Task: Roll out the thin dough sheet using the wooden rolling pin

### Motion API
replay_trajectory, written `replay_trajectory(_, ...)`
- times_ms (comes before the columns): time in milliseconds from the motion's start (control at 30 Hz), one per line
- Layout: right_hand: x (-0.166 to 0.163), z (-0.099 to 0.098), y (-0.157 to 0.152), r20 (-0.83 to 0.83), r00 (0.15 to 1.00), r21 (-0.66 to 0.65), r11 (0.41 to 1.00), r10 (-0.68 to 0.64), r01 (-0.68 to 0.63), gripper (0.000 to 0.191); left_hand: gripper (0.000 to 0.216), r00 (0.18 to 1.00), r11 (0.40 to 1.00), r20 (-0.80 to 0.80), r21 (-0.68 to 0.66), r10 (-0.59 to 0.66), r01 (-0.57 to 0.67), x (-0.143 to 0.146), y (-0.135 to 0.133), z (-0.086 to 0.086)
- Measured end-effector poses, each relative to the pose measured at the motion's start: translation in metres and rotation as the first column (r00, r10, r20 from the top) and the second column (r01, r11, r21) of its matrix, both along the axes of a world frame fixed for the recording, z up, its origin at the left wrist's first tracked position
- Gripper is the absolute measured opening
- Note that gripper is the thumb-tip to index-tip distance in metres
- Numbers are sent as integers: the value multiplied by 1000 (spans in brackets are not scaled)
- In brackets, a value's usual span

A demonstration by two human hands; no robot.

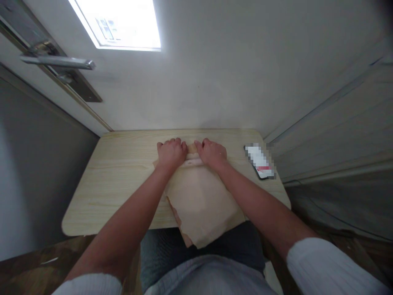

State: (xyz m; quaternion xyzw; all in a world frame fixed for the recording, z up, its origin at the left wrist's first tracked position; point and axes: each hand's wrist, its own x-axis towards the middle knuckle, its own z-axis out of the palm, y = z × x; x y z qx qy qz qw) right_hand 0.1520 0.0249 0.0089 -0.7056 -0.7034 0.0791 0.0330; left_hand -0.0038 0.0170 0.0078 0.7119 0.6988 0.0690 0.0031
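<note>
At the frame's centre, your left hand (172, 153) and right hand (212, 152) grip the far end of brown paper (204, 198); its near end overhangs the table (119, 172), so uneven pulling might tear it.

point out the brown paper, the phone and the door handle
Brown paper (204, 198): head view, on the middle of its broad flat part.
Phone (259, 161): head view, on its blurred-out screen.
Door handle (58, 61): head view, midway along the lever.
</note>
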Motion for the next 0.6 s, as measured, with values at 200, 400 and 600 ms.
replay_trajectory(200,-1,5,0,-35,999,-43,998,-40,39,62,49,1000,999,12,20,-29,28,3,-3,9)
replay_trajectory(400,12,1,-46,-44,998,-7,999,-35,35,63,47,999,998,35,50,34,-36,14,-41,3)
replay_trajectory(600,31,-8,-87,-20,999,166,985,-37,40,47,43,993,997,106,69,-47,39,31,-39,0)
